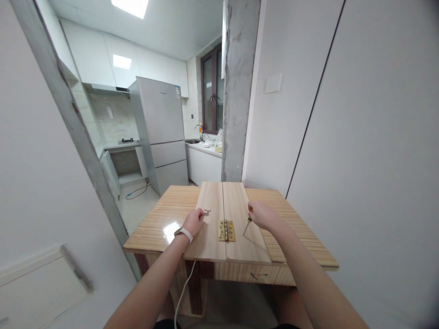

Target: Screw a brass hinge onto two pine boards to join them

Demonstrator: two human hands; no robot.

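A brass butterfly hinge point(227, 230) lies across the seam between two pale wooden boards, the left board point(210, 242) and the right board point(245, 249). Several small screws point(207, 212) lie on the left board. Right beside them, my left hand point(194, 222) has its fingers pinched together; whether a screw is between the fingertips cannot be made out. My right hand point(263, 214) is wrapped around the handle of a screwdriver point(247, 225). Its shaft slants down to the left, with the tip close to the right board, to the right of the hinge and apart from it.
The boards rest on a striped wooden table point(164, 210) with a drawer point(240, 273) at its front. A white cable point(185, 288) hangs at the table's near side. A white wall point(360, 160) stands close on the right. Behind are a grey pillar point(240, 91) and a refrigerator point(166, 114).
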